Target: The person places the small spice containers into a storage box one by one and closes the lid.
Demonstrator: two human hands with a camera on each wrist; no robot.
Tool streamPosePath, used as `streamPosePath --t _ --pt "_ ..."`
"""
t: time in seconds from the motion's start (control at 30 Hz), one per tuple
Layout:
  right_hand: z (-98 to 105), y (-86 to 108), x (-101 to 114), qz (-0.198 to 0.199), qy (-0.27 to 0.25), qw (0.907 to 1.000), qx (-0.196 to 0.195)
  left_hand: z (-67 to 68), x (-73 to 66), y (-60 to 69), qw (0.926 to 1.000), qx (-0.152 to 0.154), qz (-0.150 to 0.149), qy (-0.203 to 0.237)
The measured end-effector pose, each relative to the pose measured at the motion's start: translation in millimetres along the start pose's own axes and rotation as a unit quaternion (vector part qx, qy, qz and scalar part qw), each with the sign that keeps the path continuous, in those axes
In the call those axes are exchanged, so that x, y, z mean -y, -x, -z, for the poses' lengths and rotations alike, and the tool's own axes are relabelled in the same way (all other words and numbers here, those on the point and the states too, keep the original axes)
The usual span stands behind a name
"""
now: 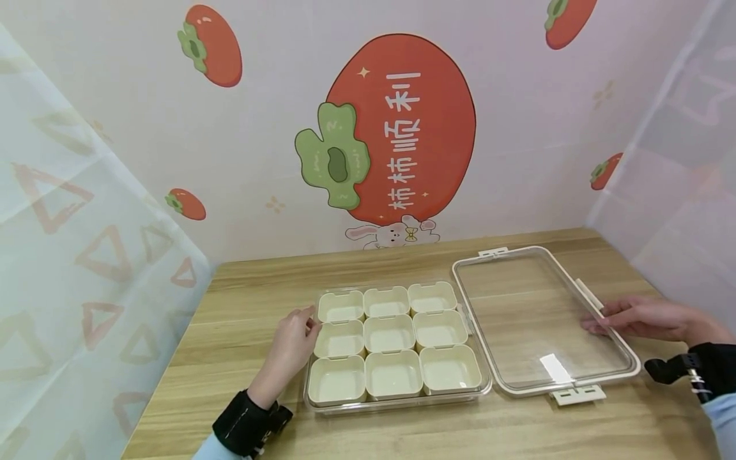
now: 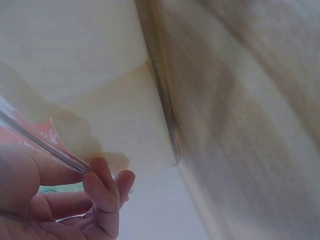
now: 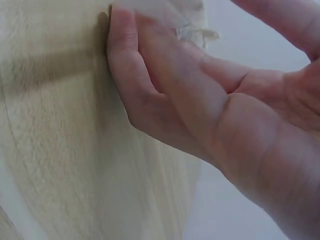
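A clear plastic storage box [image 1: 402,404] sits on the table, filled with rows of several small cream bins [image 1: 393,374]. At its left side my left hand [image 1: 294,337] pinches the box's rim [image 2: 55,150] between thumb and fingers, as the left wrist view shows. To the right lies the box's clear lid [image 1: 517,306], with a white frame and clip tabs. My right hand [image 1: 650,319] is at the lid's right edge, its fingers extended beneath it. In the right wrist view the thumb stands apart from the fingers [image 3: 175,75], and little of the lid is visible.
The wooden table [image 1: 241,306] carries the box and lid side by side, close together. A back wall sheet [image 1: 259,128] printed with persimmons rises behind the table, and pale sheets [image 1: 103,255] hang at both sides.
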State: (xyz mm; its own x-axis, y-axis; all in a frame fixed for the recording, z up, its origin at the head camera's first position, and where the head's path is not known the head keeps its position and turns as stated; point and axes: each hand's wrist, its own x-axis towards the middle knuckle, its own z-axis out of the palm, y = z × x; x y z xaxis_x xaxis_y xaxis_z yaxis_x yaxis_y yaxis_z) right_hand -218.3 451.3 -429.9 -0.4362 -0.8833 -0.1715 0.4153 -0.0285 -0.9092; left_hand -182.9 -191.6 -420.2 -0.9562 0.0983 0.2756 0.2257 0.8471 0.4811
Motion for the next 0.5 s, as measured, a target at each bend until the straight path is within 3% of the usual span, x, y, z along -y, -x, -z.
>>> streamPosePath --t 0.27,0.5 --pt "-4.3 -0.8 -4.1 0.023 -0.118 0.9907 0.064 0.3 -0.5 0.4 1.0000 -0.003 0.002 0.000" --pt "-9.9 -0.6 -7.8 0.016 -0.118 0.9918 0.044 -0.9 0.5 0.3 0.9999 -0.009 -0.003 -0.008"
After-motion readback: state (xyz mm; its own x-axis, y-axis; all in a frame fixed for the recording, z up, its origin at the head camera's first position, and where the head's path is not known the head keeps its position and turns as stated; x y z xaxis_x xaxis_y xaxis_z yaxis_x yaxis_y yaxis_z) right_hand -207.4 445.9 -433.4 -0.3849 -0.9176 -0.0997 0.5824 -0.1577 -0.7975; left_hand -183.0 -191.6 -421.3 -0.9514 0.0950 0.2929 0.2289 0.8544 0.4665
